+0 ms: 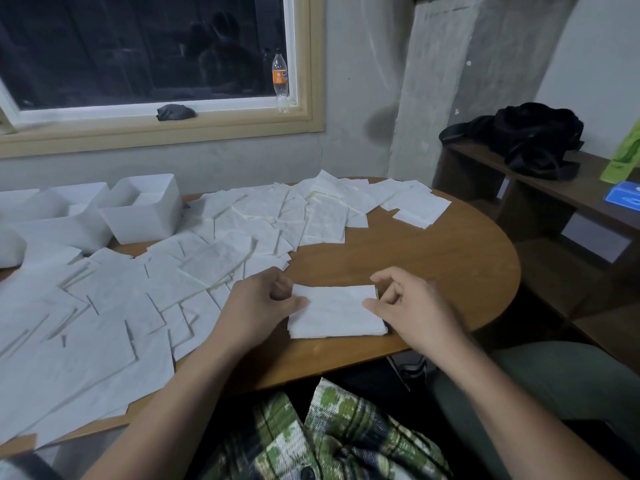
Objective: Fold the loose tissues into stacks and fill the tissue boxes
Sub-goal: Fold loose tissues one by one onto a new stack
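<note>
Plaid cloth (346,427) below, left hand (263,301) and right hand (412,306) pinch tissue stack (336,315) edges, bare table (433,258) beyond.

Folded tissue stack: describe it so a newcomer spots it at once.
Near the front edge of the round wooden table, right of the loose tissues, the folded tissue stack lies between the left hand and right hand, which pinch its ends. Unlike those scattered sheets, it is a squared, layered pile.

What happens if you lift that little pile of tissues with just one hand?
The tissue stack probably droops, being thin soft sheets. It likely weighs little. Its layers, visible at the near edge, may slide apart unless the left hand and right hand pinch both ends.
</note>
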Demonstrator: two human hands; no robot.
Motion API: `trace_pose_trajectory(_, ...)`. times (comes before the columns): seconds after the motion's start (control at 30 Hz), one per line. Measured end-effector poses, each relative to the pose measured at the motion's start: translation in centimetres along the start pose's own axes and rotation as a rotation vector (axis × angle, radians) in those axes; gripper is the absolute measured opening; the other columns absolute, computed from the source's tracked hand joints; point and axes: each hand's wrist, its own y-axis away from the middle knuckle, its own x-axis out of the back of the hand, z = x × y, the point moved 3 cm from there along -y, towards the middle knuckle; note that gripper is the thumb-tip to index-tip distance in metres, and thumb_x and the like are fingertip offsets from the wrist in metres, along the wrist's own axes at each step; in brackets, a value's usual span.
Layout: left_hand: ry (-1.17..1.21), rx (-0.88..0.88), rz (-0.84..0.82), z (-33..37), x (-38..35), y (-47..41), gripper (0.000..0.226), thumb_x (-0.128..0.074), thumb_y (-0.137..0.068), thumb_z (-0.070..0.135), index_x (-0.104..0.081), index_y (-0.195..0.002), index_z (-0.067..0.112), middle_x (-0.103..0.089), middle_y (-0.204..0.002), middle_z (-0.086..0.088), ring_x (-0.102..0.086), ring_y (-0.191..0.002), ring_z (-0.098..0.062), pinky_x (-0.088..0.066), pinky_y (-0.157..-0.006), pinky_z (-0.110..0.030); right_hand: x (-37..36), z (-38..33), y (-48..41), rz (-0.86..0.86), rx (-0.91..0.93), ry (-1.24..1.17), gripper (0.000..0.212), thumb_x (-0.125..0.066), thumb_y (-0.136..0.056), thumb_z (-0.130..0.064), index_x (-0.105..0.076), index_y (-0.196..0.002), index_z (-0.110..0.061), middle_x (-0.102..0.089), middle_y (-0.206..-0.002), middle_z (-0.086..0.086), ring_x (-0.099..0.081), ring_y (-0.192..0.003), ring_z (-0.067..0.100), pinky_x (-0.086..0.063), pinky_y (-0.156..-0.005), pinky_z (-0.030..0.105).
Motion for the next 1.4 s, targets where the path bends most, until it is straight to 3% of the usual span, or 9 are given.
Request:
trace_pose_trajectory(0.17, -0.001, -0.02, 0.021, 0.1, 0.0, 0.3, 0.025, -0.088, -0.086, 0.043, -0.067, -0.095, 0.033, -0.074, -0.077, 0.012, -0.066, -0.075, 0.002, -0.041, -0.064, -0.021, 0.2, -0.2, 0.2, -0.018, 0.003, 0.007, 0.03, -0.082, -0.093, -0.035, -0.07, -0.12, -0.032, -0.071, -0.075, -0.008, -0.063, -0.074, -0.003, -0.042, -0.063, 0.007)
trace_pose_trajectory(0.3, 0.013, -0.032, 0.072, 0.1, 0.0, 0.6, 0.025, -0.084, -0.088, 0.046, -0.066, -0.101, 0.037, -0.072, -0.076, 0.011, -0.065, -0.078, 0.002, -0.042, -0.063, -0.022, 0.9, 0.3, -1.0, 0.014, 0.015, 0.041, 0.017, -0.077, -0.096, -0.043, -0.071, -0.109, -0.034, -0.069, -0.08, -0.012, -0.063, -0.076, 0.0, -0.048, -0.063, 0.012)
trace_pose_trajectory(0.43, -0.004, -0.069, 0.117, -0.1, -0.2, 0.8, 0.018, -0.074, -0.096, 0.048, -0.063, -0.105, 0.036, -0.068, -0.075, 0.01, -0.063, -0.079, -0.003, -0.051, -0.069, -0.033, 2.0, 2.6, -5.5, 0.072, 0.089, 0.202, 0.023, -0.068, -0.101, -0.043, -0.072, -0.117, -0.027, -0.065, -0.107, -0.013, -0.065, -0.098, 0.007, -0.058, -0.085, 0.031)
trace_pose_trajectory(0.5, -0.02, -0.088, 0.118, -0.3, -0.3, 0.8, 0.016, -0.071, -0.098, 0.047, -0.062, -0.106, 0.037, -0.068, -0.074, 0.011, -0.063, -0.077, -0.004, -0.051, -0.068, -0.035, 2.5, 4.6, -8.7, 0.043, 0.062, 0.329, 0.032, -0.065, -0.102, -0.045, -0.067, -0.129, -0.027, -0.062, -0.124, -0.008, -0.061, -0.115, 0.015, -0.054, -0.099, 0.039)
trace_pose_trajectory(0.6, -0.027, -0.103, 0.115, -0.4, -0.3, 0.8, 0.013, -0.069, -0.101, 0.044, -0.061, -0.107, 0.036, -0.067, -0.074, 0.014, -0.062, -0.076, -0.003, -0.048, -0.065, -0.032, 3.3, 7.4, -12.9, 0.035, 0.004, 0.498, 0.051, -0.059, -0.102, -0.053, -0.056, -0.146, -0.027, -0.052, -0.149, -0.002, -0.049, -0.14, 0.024, -0.037, -0.121, 0.053)
trace_pose_trajectory(0.77, -0.028, -0.113, 0.113, -0.5, -0.4, 0.9, 0.011, -0.067, -0.102, 0.043, -0.06, -0.106, 0.036, -0.067, -0.076, 0.014, -0.062, -0.077, -0.006, -0.047, -0.064, -0.032, 3.7, 9.8, -16.6, 0.034, -0.061, 0.619, 0.07, -0.043, -0.104, -0.065, -0.037, -0.163, -0.027, -0.034, -0.169, 0.004, -0.033, -0.154, 0.028, -0.026, -0.126, 0.054)
trace_pose_trajectory(0.9, -0.012, -0.118, 0.106, -0.4, -0.4, 1.1, 0.01, -0.067, -0.103, 0.041, -0.06, -0.106, 0.035, -0.066, -0.076, 0.015, -0.062, -0.077, -0.005, -0.045, -0.064, -0.03, 3.7, 10.1, -18.4, -0.015, -0.112, 0.645, 0.072, -0.037, -0.105, -0.067, -0.031, -0.165, -0.028, -0.032, -0.171, 0.007, -0.032, -0.156, 0.031, -0.025, -0.126, 0.054)
trace_pose_trajectory(1.1, -0.008, -0.124, 0.099, -0.4, -0.4, 1.1, 0.009, -0.066, -0.103, 0.041, -0.061, -0.106, 0.035, -0.067, -0.076, 0.014, -0.063, -0.08, -0.004, -0.047, -0.065, -0.029, 3.6, 9.8, -18.4, -0.062, -0.129, 0.7, 0.065, -0.032, -0.108, -0.064, -0.044, -0.158, -0.024, -0.044, -0.162, 0.007, -0.042, -0.148, 0.03, -0.031, -0.121, 0.053)
trace_pose_trajectory(1.4, -0.028, -0.131, 0.099, -0.5, -0.5, 1.0, 0.008, -0.067, -0.101, 0.039, -0.06, -0.105, 0.035, -0.067, -0.076, 0.01, -0.063, -0.077, -0.008, -0.054, -0.07, -0.037, 2.0, 7.2, -10.6, 0.0, -0.011, 0.703, 0.056, -0.034, -0.109, -0.055, -0.049, -0.152, -0.023, -0.054, -0.149, 0.003, -0.046, -0.138, 0.025, -0.037, -0.114, 0.046)
